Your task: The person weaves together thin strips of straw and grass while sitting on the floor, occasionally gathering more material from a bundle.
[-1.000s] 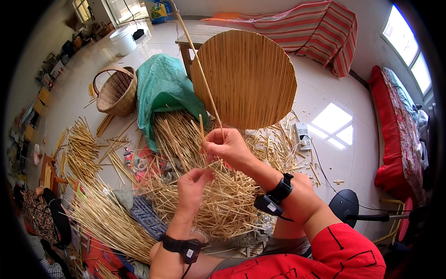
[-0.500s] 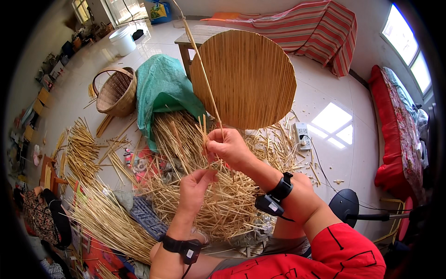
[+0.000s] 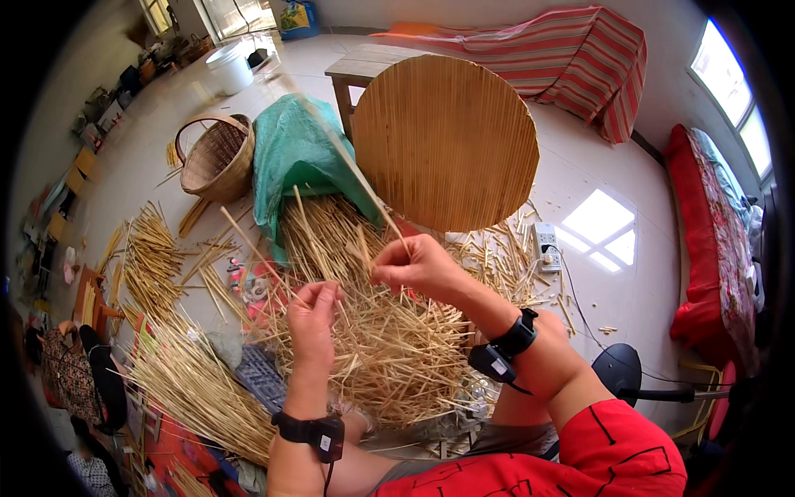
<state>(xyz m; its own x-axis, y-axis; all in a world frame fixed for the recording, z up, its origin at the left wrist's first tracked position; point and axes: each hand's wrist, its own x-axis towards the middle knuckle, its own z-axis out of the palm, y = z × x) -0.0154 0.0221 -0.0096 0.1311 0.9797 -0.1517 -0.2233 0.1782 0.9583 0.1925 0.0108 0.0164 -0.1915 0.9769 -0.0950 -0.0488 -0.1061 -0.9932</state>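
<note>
Over a heap of loose straw stalks [image 3: 389, 364], my right hand [image 3: 421, 269] is closed on a long straw stalk [image 3: 352, 166], which slants up and left, smeared by motion. A few short stalk ends [image 3: 364, 248] stick up beside its fingertips. Lower and to the left, my left hand [image 3: 315, 308] pinches thumb to fingers on another thin stalk [image 3: 248, 242] that points up and left. Behind the hands, more stalks [image 3: 319, 240] spill out of a green woven sack [image 3: 298, 145].
A round panel of stalks [image 3: 447, 145] leans against a wooden bench [image 3: 364, 62]. A wicker basket [image 3: 217, 161] and stalk bundles [image 3: 153, 257] [image 3: 195, 381] lie left. A power strip [image 3: 546, 246] with a cable is on the right floor, near a black round stand [image 3: 617, 364].
My left hand has moved left and slightly up, away from the right, and a stalk now shows at it. The right hand's long stalk has tilted to the left.
</note>
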